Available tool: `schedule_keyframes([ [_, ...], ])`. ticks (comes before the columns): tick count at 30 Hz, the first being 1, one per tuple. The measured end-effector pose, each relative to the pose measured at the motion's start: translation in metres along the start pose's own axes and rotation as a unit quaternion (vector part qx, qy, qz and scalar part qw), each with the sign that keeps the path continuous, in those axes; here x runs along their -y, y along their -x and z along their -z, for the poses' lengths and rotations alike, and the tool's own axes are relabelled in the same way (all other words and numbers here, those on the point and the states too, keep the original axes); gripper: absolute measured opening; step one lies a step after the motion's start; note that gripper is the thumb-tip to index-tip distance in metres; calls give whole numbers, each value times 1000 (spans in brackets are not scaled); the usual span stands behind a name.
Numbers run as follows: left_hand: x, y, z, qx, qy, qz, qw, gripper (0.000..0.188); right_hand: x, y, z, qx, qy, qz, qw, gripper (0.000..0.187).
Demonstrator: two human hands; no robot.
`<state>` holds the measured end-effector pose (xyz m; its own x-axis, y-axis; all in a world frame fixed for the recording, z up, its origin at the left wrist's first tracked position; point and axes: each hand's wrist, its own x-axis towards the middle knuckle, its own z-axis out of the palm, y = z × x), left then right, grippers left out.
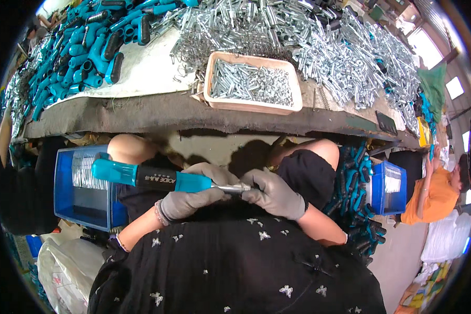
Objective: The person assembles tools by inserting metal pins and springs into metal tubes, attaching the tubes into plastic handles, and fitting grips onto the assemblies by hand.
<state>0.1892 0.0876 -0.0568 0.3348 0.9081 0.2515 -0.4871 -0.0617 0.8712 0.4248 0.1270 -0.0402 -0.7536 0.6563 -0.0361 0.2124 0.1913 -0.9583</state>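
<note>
Across my lap lies a teal-and-black tool handle, its thick end pointing left. My left hand, in a grey glove, is closed round its narrower teal end. From that end a short metal shaft sticks out to the right. The gloved fingers of my right hand pinch the shaft's tip, where a ridged metal piece shows; the fingers partly cover it. Ahead on the bench stands a beige plastic tub of small metal pins and fittings.
Teal handle parts are heaped at the bench's left, loose metal tubes and springs along its middle and right. A blue crate stands left of my legs, another blue crate to the right. Finished-looking handles pile beside my right knee. A person in orange sits far right.
</note>
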Motion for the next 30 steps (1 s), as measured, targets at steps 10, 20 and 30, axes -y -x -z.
schedule_keyframes([
  [10,-18,-14,30,89,-265,88,956,14,34,-4,20,-102,347,-3,932,41],
  [20,33,-36,66,197,-710,236,634,29,82,-31,37,83,399,-152,901,31],
  [30,45,-31,119,-57,-637,211,739,38,-59,-63,50,18,364,-287,886,43],
])
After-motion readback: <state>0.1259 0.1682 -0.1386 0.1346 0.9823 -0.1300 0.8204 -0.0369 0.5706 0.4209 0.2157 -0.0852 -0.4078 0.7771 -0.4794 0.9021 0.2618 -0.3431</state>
